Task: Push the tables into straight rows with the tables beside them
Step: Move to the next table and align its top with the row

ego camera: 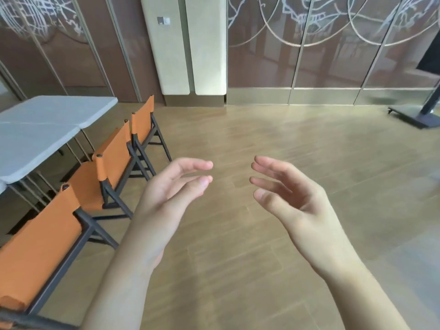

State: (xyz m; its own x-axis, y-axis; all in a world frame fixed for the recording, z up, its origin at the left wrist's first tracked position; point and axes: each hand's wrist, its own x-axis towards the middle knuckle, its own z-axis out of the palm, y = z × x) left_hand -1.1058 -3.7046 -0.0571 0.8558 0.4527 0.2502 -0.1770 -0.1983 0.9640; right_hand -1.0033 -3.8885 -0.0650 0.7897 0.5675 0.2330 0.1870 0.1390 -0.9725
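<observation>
Two tables [42,129], three chairs [114,160]

The folding tables [40,129] were pale grey. The chairs [114,158] had orange fabric on dark grey frames. The floor [262,139] was light wood-grain planks; brown wall panels [333,55] bore white curving line patterns.

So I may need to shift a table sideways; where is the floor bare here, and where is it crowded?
Bare floor runs from the chairs right to the stand base, and back to the wall panels. Crowded at left: three chairs line the tables. Both hands hover empty.
</observation>
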